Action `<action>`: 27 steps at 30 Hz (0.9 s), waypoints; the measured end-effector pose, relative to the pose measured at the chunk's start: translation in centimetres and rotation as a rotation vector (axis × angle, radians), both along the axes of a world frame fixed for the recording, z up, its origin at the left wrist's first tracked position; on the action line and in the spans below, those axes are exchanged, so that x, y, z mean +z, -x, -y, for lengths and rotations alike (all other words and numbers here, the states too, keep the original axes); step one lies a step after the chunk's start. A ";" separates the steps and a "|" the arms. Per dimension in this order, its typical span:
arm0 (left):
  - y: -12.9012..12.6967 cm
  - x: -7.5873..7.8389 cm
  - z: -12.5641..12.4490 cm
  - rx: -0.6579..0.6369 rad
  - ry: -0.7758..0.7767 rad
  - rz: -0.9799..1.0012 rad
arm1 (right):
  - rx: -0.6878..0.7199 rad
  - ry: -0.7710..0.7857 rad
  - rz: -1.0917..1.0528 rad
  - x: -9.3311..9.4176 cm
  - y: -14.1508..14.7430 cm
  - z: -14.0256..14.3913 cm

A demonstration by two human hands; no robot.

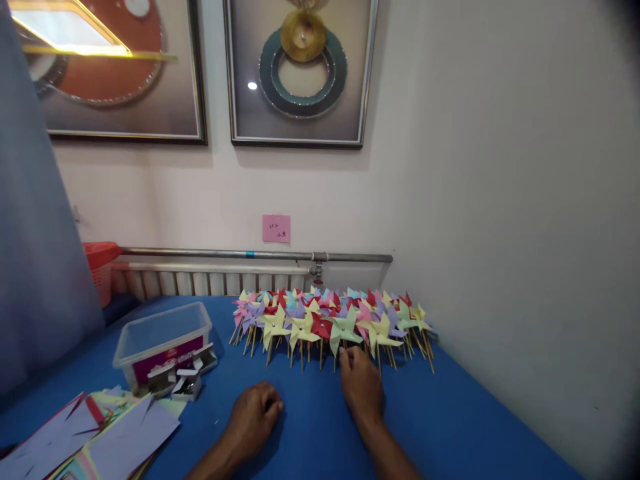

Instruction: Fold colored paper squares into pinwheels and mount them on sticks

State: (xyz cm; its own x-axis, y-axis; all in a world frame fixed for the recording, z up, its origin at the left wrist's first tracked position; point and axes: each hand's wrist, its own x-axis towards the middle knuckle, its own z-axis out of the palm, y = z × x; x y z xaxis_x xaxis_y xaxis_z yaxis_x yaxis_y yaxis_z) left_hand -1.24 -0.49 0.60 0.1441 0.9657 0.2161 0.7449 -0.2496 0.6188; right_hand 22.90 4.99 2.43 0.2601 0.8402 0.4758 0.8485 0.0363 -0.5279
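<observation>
Many paper pinwheels on thin wooden sticks stand bunched in rows along the back of the blue table. My right hand [361, 383] is closed at the front row, its fingers pinched on the stick just under a pale green pinwheel [345, 329]. A red pinwheel [321, 326] and a yellow pinwheel [381, 333] flank the green one. Nearer me, my left hand [253, 413] rests on the table with its fingers curled in. Nothing shows in it, and it is apart from the pinwheels.
At left stands a clear plastic tub [163, 340], with small open boxes [187, 385] of metal bits before it. Cut coloured paper sheets [125, 440] lie at the near left. Behind the table are a radiator [210, 280] and wall; a blue curtain [40, 220] hangs at left.
</observation>
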 end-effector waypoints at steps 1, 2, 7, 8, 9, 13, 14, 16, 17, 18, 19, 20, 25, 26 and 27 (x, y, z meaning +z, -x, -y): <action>0.0 0.1 0.1 0.001 -0.002 -0.012 | 0.078 -0.059 0.026 -0.1 0.9 0.5; 0.0 0.2 0.2 -0.005 -0.007 -0.023 | 0.184 -0.105 0.049 -0.2 2.0 1.2; 0.4 0.8 0.5 -0.010 -0.055 -0.151 | 0.645 -0.149 0.138 -1.6 8.0 4.2; 0.6 0.8 0.5 0.002 -0.051 -0.205 | 0.708 -0.136 0.151 -1.7 8.7 4.6; 0.8 1.0 0.5 0.007 -0.053 -0.251 | 0.749 -0.125 0.158 -1.8 9.2 4.8; 1.6 1.8 0.9 0.015 -0.074 -0.342 | 0.730 -0.108 0.149 -1.7 9.3 4.3; 1.7 2.0 1.1 0.019 -0.078 -0.349 | 0.717 -0.100 0.150 -1.7 9.0 4.0; 1.8 2.3 1.5 0.021 -0.078 -0.363 | 0.708 -0.099 0.146 -1.8 8.7 3.7; 1.8 2.4 1.8 0.019 -0.075 -0.376 | 0.711 -0.096 0.145 -1.8 8.5 3.6; 1.9 2.3 2.2 0.014 -0.071 -0.391 | 0.715 -0.092 0.144 -1.8 8.5 3.6; 1.9 2.3 2.6 0.007 -0.067 -0.404 | 0.717 -0.085 0.143 -1.8 8.5 3.6; 1.9 2.1 3.0 0.001 -0.066 -0.413 | 0.721 -0.073 0.144 -1.8 8.6 3.7; 2.6 1.1 5.8 0.046 -0.089 -0.389 | 0.726 -0.029 0.134 -1.7 8.8 3.9; 2.8 0.9 6.4 0.070 -0.091 -0.375 | 0.730 -0.023 0.127 -1.7 8.8 3.9; 3.1 0.8 7.1 0.096 -0.090 -0.358 | 0.733 -0.017 0.120 -1.8 8.8 3.9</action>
State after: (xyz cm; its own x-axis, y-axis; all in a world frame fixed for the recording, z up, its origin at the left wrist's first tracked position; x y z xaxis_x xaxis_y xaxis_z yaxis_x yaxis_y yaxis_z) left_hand -4.33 -7.58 1.36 0.1354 0.9578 0.2533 0.9328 -0.2095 0.2933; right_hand 14.12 1.08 0.67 -0.4187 0.7705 0.4806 0.6552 0.6227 -0.4276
